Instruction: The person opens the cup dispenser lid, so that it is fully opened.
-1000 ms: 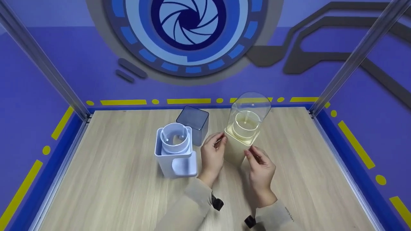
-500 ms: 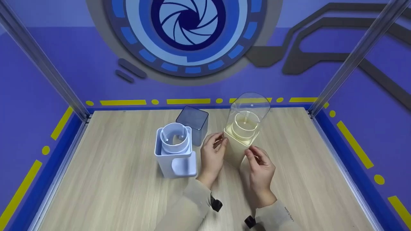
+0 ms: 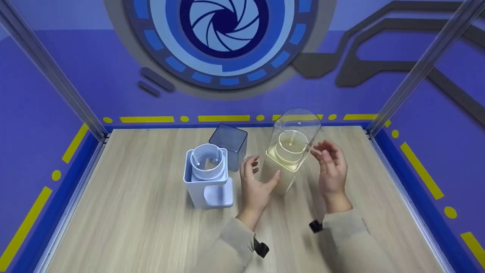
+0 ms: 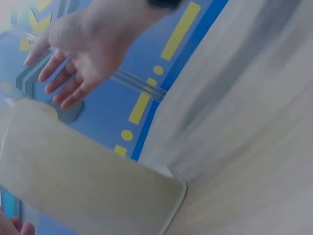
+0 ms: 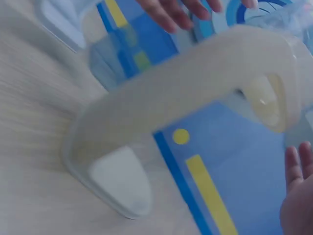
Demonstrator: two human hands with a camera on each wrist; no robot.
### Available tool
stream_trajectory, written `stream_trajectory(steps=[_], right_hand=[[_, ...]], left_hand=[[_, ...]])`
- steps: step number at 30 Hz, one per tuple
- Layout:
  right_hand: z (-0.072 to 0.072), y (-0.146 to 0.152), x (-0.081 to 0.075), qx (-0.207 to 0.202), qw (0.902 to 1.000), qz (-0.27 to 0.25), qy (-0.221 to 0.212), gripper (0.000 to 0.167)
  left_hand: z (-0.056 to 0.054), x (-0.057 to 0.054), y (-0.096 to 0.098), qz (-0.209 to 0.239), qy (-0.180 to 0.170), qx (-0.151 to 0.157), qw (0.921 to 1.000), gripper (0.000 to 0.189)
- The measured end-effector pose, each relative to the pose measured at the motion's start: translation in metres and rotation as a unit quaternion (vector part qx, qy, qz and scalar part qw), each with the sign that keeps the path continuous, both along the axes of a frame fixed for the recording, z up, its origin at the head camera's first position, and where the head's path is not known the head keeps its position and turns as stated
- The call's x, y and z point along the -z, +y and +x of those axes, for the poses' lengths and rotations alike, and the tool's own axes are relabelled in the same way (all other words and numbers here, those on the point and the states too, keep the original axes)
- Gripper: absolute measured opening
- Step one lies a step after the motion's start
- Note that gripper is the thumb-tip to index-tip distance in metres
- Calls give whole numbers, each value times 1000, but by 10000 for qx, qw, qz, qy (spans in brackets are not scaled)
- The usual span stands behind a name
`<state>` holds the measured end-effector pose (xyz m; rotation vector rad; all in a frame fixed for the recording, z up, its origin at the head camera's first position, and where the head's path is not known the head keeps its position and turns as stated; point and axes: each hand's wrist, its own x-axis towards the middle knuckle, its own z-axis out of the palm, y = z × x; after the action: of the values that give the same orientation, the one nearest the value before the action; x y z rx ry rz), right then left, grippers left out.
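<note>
A cream square dispenser point(image 3: 290, 177) stands upright on the table, a round collar point(image 3: 290, 151) in its top and a clear lid point(image 3: 297, 117) raised behind. In the right wrist view its side shows a tall cutout above a foot point(image 5: 124, 183). My left hand point(image 3: 254, 191) is at its front left, fingers loosely bent and thumb spread, overlapping the body in the head view. Off its right side, my right hand point(image 3: 332, 172) is raised with relaxed fingers and nothing in them. In the left wrist view the right hand point(image 4: 90, 44) shows apart from the dispenser.
To the left stands a similar pale blue-white dispenser point(image 3: 195, 195) with a round collar and no lid. A smoky translucent square cover point(image 3: 228, 139) sits just behind it. Metal posts point(image 3: 420, 64) and patterned panels border the wooden table point(image 3: 125, 212).
Both hands have come off the cream dispenser's front edges. The right moved right and away from me; the left spread its thumb and fingers close by. The dispenser stayed in place.
</note>
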<state>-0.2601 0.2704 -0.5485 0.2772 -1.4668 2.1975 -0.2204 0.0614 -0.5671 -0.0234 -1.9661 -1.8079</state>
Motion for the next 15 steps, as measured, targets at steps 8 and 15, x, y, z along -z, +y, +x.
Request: stream_trajectory(steps=[8, 15], right_hand=[[-37, 15, -20, -1350, 9904, -276, 99, 35], [-46, 11, -19, -2059, 9785, -19, 137, 41]], left_hand=[[7, -8, 20, -199, -55, -259, 9995, 101], [8, -8, 31, -293, -455, -298, 9981, 115]])
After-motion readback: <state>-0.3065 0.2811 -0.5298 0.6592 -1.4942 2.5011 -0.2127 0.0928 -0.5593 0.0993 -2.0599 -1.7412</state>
